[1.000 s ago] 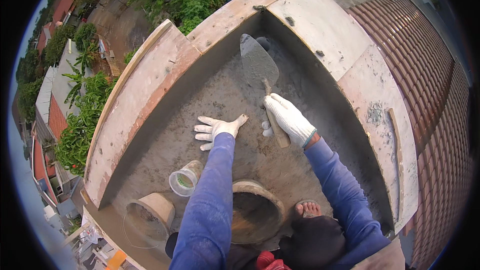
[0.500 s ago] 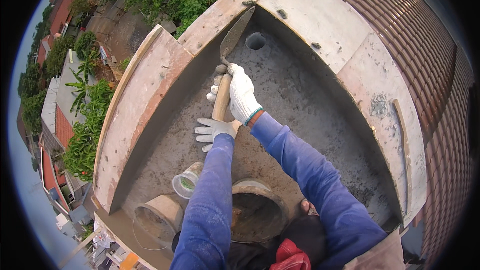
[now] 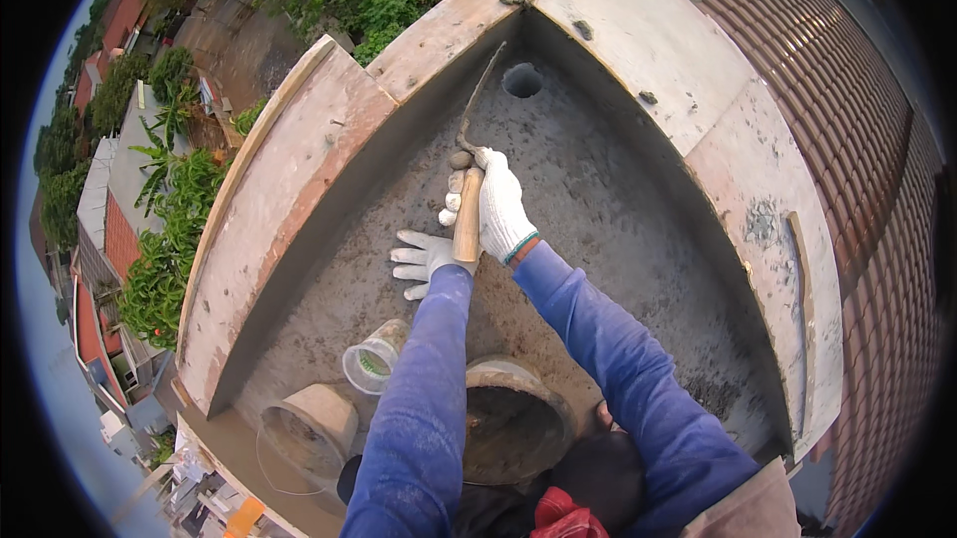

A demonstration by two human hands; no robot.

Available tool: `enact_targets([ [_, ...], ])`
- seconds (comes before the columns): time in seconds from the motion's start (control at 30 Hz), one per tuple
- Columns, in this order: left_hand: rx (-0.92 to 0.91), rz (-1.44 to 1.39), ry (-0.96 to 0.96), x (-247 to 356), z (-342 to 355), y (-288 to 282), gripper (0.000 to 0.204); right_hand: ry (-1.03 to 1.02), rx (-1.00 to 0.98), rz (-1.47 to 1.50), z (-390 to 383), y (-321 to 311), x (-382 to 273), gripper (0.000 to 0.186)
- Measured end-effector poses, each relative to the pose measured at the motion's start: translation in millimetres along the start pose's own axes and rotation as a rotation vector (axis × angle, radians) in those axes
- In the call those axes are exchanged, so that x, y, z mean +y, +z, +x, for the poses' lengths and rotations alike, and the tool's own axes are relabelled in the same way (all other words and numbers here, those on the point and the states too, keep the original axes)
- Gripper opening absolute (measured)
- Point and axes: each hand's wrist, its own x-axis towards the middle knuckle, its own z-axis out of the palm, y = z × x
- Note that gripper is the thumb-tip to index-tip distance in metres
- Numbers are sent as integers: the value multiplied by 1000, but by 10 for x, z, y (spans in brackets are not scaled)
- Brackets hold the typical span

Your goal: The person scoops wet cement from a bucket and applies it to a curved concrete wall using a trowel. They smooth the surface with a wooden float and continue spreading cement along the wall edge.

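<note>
My right hand [image 3: 503, 209], in a white knit glove, is closed round the wooden handle of a trowel [image 3: 467, 224]. The blade stands nearly edge-on, pointing at the far corner, left of a round hole [image 3: 521, 80] low in the grey mortar surface. Below and left of it, my left hand [image 3: 429, 259], also gloved, is open with fingers spread over the mortar floor [image 3: 598, 279]. It appears to lean on that floor, though the palm is hidden. The trowel handle's end overlaps the left wrist from this view.
Low walls with pale board tops [image 3: 289, 174] meet at the far corner; mortar lumps dot them. Near my legs are a mortar-crusted tub [image 3: 503, 374], a bucket [image 3: 334, 413] with a wire handle and a small clear container [image 3: 389, 339]. Roof tiles [image 3: 877, 219] slope beyond the right wall.
The trowel blade has turned from showing its flat face to nearly edge-on and drawn back from the far corner. My right hand has come slightly nearer; my left hand stays spread.
</note>
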Motion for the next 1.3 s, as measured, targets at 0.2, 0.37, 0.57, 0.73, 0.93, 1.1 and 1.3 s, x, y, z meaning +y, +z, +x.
enact_targets([
  [0.2,-80,43,38,88,-341,-206,167,-318,7,-151,64,123,-328,38],
  [0.37,-100,2,43,77,-384,-286,172,-224,-16,-264,111,-90,-621,36],
  [0.57,-84,13,31,52,-292,-223,176,-144,-30,-382,-260,-262,-525,34],
  [0.73,-78,14,25,77,-308,-197,177,-228,40,-297,100,-229,-539,37],
  [0.93,-89,30,0,132,-347,-241,170,-130,57,-109,402,53,-273,34],
  [1.1,-75,74,-28,148,-329,-239,166,-101,26,-19,455,29,-74,34],
  [1.3,-67,50,-12,131,-286,-175,168,-79,39,68,532,156,-116,34],
])
